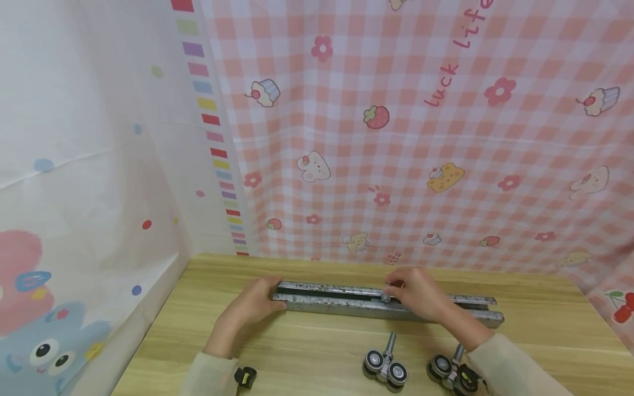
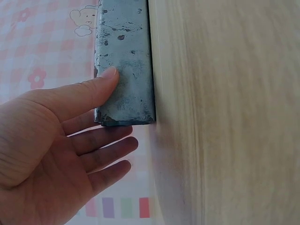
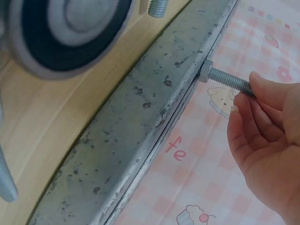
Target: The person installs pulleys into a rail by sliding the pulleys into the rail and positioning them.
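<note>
A grey, scuffed metal channel rail (image 1: 342, 308) with a long slot lies across the wooden table. My left hand (image 1: 252, 303) grips its left end. In the left wrist view the thumb of this hand (image 2: 51, 140) presses the rail's face while the other fingers reach behind and past the end. My right hand (image 1: 418, 292) is over the right half of the rail. In the right wrist view its thumb and fingers pinch the end of a threaded bolt (image 3: 228, 79) that stands out of the slot, a hex nut at its base. What is inside the rail is hidden.
Two roller trolleys with upright bolts, one in the middle (image 1: 375, 359) and one beside the right sleeve (image 1: 441, 365), stand on the table (image 1: 307, 357) in front of the rail. A pink checked cloth (image 1: 346, 165) hangs behind; a white printed sheet (image 1: 99, 165) hangs at left.
</note>
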A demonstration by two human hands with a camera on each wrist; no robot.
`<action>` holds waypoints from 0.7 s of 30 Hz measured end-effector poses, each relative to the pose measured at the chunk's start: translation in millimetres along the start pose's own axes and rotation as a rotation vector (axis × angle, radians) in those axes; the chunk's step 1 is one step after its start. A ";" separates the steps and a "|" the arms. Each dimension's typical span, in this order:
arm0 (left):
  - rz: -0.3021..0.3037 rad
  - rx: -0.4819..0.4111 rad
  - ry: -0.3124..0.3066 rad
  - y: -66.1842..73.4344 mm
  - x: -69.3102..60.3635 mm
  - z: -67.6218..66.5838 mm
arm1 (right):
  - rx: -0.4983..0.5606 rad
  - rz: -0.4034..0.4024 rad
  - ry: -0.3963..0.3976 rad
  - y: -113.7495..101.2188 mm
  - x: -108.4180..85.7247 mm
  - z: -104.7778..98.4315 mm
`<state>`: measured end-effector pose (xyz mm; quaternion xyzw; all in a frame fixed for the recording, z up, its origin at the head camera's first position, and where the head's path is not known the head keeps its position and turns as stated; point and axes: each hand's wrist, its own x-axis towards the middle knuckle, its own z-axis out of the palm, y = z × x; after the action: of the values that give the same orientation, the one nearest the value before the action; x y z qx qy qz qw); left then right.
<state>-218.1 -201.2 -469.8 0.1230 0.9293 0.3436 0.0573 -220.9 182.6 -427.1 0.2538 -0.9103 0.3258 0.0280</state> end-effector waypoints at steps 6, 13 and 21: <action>-0.007 -0.005 -0.004 0.3 0.3 0.4 | -0.009 -0.021 -0.010 -3.8 4.6 3.7; 0.009 -0.003 0.000 -0.2 0.0 0.4 | -0.012 -0.044 -0.007 -6.4 9.6 9.4; 0.007 0.003 0.008 -0.6 -0.4 1.7 | -0.010 -0.050 -0.034 -12.3 15.5 16.7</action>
<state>-217.5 -200.7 -471.5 0.1248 0.9296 0.3429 0.0523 -226.5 157.5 -429.8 0.2818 -0.9057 0.3159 0.0222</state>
